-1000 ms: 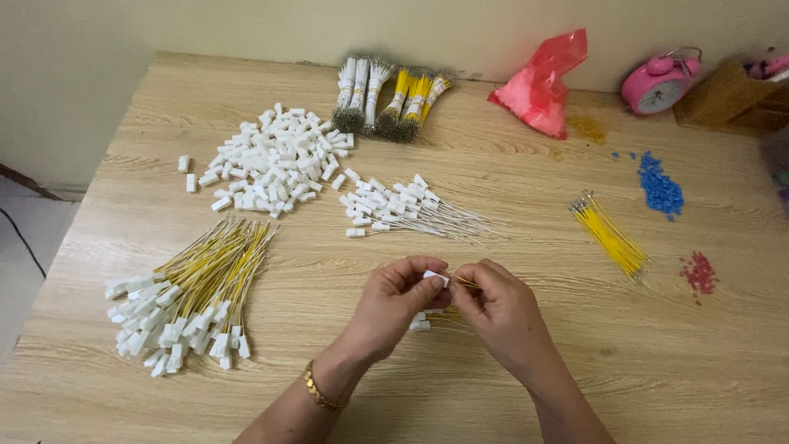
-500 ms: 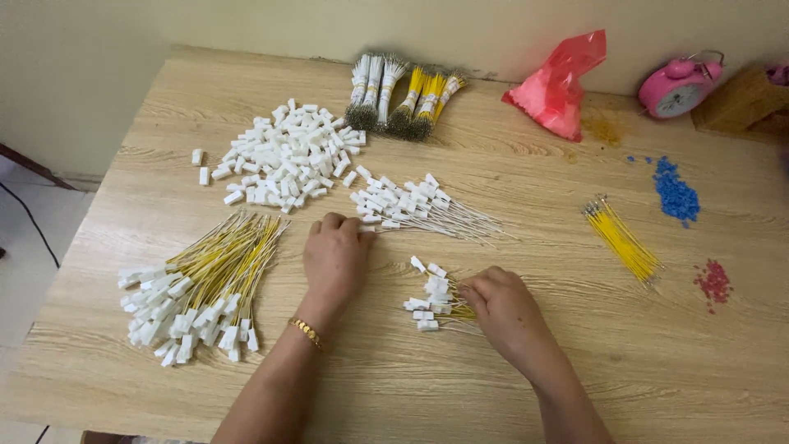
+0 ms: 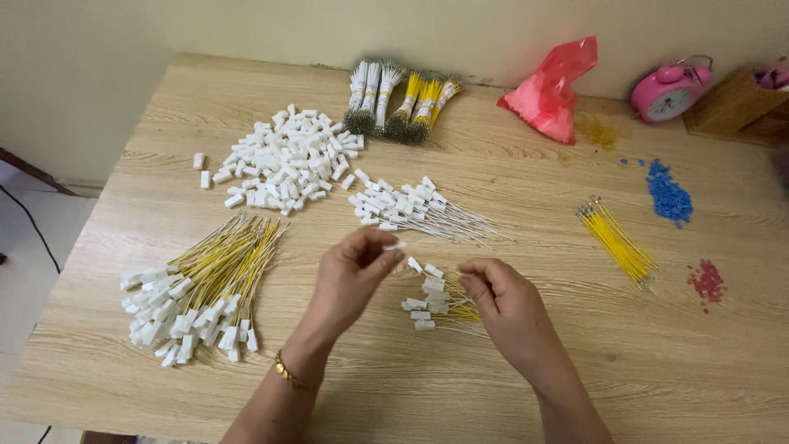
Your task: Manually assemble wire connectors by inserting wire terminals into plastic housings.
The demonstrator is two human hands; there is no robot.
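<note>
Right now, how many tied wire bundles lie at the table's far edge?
5: three white bundles on the left, two yellow bundles beside them on the right; none seem hidden.

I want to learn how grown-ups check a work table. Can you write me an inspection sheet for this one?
Surface: wooden table, light grain.
Job's things: white connector pinched in left hand; small wired pile under right hand.
Clutter: loose white connectors, yellow-wired bundle, white-wired pile, yellow wires, blue bits, red bits, pink bag, pink clock.
Grippers: bare hands.
Cables: black cord on floor.
Surroundings: pale wall.
</note>
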